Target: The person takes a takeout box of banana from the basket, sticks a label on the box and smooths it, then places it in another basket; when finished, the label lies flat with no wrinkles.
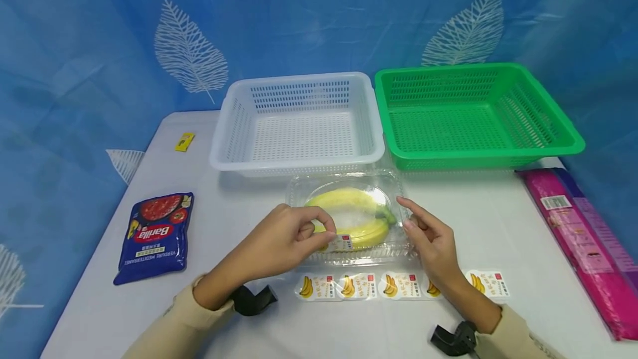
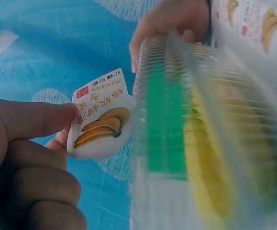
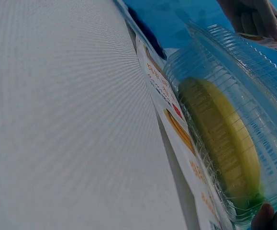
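Left hand [image 1: 286, 238]: pinching banana sticker [image 2: 101, 117]
Bananas [image 1: 351, 198]: inside clear clamshell [image 1: 356, 256]
Right hand [image 1: 437, 242]: at clamshell's edge; cannot tell whether grasping

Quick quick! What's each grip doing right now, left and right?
Left grip: closed, pinching a banana sticker.
Right grip: at the clear box's edge; can't tell if it's open or holding on.

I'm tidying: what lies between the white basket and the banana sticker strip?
In the head view: the clear box of bananas, left hand over it, right hand at its edge.
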Demonstrator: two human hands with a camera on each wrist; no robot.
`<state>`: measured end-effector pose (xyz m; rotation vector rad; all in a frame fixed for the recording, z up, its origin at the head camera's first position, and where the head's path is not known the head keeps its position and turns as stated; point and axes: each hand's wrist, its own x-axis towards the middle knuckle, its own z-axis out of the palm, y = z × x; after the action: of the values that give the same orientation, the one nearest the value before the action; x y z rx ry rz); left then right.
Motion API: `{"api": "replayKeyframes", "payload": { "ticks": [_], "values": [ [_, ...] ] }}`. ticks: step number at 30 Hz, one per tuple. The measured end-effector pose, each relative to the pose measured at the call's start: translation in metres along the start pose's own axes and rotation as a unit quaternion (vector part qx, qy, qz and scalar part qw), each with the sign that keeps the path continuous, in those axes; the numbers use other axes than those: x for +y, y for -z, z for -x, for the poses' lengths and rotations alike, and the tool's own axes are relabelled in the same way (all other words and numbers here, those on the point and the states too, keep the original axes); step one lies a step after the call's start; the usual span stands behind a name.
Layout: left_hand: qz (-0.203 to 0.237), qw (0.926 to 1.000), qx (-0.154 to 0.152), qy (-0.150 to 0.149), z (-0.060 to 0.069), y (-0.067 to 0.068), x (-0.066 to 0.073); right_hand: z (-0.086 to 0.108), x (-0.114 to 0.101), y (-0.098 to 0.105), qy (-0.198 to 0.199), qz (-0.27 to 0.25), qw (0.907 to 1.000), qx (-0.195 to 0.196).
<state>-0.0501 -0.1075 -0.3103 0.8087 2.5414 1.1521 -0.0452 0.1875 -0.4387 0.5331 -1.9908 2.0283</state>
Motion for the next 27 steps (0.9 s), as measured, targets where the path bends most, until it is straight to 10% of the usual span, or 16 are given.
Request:
{"api": "replayKeyframes", "payload": {
  "ticks": [27],
  "values": [
    [-0.052,0.9986,0.001,-0.006,-0.062,-0.002,-0.021,0.001,0.009,-0.002,0.043,-0.045,0.9981,-0.003]
  ]
}}
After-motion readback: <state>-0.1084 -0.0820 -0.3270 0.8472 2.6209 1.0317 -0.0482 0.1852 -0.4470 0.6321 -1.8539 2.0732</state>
